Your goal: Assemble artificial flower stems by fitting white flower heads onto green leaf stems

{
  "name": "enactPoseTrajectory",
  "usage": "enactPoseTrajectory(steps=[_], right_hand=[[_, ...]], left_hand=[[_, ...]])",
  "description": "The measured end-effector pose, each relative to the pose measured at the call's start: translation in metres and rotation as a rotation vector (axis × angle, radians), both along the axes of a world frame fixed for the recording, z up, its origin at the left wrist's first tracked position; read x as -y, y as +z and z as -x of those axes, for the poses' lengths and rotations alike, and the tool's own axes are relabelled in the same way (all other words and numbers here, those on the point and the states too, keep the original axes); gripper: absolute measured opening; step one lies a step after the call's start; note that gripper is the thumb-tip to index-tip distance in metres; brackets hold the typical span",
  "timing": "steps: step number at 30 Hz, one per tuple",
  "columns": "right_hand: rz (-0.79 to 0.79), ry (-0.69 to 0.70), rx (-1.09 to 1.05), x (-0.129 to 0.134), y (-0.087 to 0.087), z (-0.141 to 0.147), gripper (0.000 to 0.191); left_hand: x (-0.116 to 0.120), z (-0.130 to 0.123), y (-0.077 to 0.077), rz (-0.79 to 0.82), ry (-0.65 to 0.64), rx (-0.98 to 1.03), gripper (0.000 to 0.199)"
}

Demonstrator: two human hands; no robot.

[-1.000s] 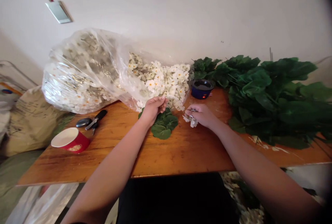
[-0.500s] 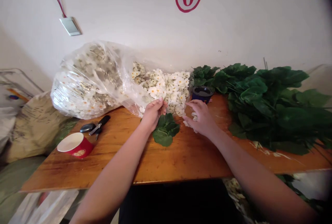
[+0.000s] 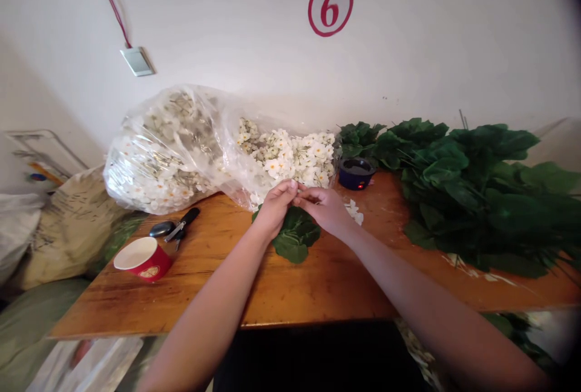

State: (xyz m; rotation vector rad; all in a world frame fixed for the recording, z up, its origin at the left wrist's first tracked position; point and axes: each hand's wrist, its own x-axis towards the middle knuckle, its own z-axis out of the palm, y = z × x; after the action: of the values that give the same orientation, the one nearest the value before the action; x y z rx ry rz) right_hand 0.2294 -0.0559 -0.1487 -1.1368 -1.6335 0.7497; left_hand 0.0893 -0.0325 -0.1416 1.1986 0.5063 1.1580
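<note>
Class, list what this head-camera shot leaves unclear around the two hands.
Head view:
Whether the left hand and right hand hold anything: their fingers hide it.
Green leaf, its upper part: hidden by the hands.
Blue bowl, its dark contents: too small to tell.

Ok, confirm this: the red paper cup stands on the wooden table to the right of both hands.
No, wrong side: the head view shows the red paper cup on the wooden table to the left of both the left hand and the right hand.

Left hand (image 3: 276, 210), right hand (image 3: 323, 209) above leaves (image 3: 296, 242)
</note>
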Motion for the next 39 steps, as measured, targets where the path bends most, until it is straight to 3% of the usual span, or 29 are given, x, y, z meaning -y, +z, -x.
enactPoseTrajectory(steps=[4, 10, 14, 17, 20, 23, 26, 28, 32, 36, 39], right_hand=[[0.01, 0.019, -0.16, 0.0, -0.009, 0.001, 0.028], [-0.031, -0.102, -0.37, -0.005, -0.015, -0.012, 0.026], [-0.002, -0.109, -0.397, -0.006, -0.015, -0.017, 0.027], [-0.006, -0.124, -0.401, -0.004, -0.011, -0.018, 0.028], [-0.007, -0.143, -0.382, -0.001, -0.006, -0.02, 0.029], [0.061, -0.056, -0.363, 0.0, -0.003, -0.022, 0.028], [0.175, 0.093, -0.384, 0.0, -0.005, -0.022, 0.022], [0.239, 0.131, -0.401, -0.001, -0.007, -0.021, 0.021], [0.278, 0.091, -0.382, -0.002, -0.008, -0.02, 0.024], [0.283, 0.05, -0.354, -0.002, -0.006, -0.022, 0.024], [0.292, 0.106, -0.392, -0.003, -0.006, -0.023, 0.023]], left_hand=[[-0.006, 0.005, -0.002, 0.037, 0.05, -0.048, 0.029], [-0.014, 0.012, 0.001, 0.033, 0.105, -0.056, 0.044], [-0.015, 0.012, 0.001, 0.067, 0.068, -0.057, 0.051], [-0.015, 0.012, -0.001, 0.02, 0.122, -0.093, 0.052], [-0.01, 0.015, 0.0, -0.237, 0.318, -0.262, 0.044], [-0.003, 0.018, 0.005, -0.682, 0.463, -0.559, 0.043], [0.002, 0.017, 0.007, -1.021, 0.443, -0.714, 0.063], [0.002, 0.016, 0.005, -1.103, 0.393, -0.721, 0.062], [0.0, 0.011, -0.002, -1.014, 0.364, -0.68, 0.047], [0.004, 0.005, -0.006, -0.72, 0.423, -0.54, 0.056], [0.006, 0.001, -0.007, -0.571, 0.406, -0.443, 0.056]])
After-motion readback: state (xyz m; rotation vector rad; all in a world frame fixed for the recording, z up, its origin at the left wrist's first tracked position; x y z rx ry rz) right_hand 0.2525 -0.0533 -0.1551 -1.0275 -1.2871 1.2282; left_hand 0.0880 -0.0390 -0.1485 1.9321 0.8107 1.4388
